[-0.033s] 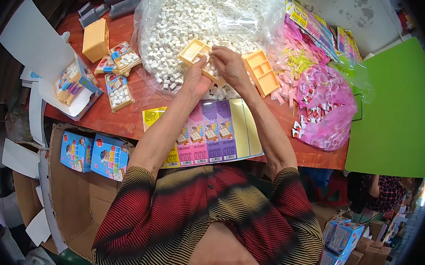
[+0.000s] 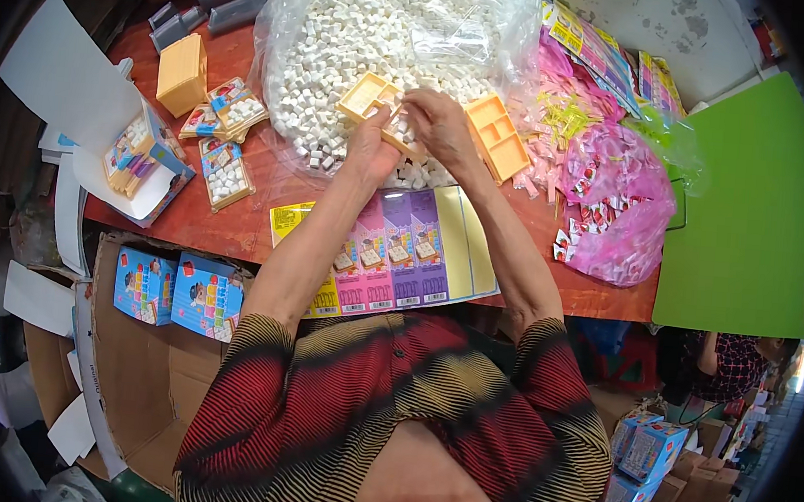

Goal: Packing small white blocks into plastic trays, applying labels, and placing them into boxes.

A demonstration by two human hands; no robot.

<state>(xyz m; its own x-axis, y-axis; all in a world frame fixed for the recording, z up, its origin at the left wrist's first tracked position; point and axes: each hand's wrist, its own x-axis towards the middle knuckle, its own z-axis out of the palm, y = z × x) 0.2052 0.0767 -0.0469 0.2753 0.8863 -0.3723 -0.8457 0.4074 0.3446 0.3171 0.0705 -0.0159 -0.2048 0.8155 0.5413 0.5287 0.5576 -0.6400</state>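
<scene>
— Head view: which step were you on?
— Filling, it seemed; your left hand clamped the yellow tray over the white cubes. Your right hand's grip I couldn't tell.
— Next move?
— Probably called for a level tray.

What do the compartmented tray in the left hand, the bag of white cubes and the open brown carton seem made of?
Tray: probably moulded plastic, satin, given its even pale-orange colour and thin dividers.
Bag: thin, glossy plastic film, from its transparency, wrinkles and glare.
Carton: likely matte cardboard, judging by its plain brown walls.
</scene>
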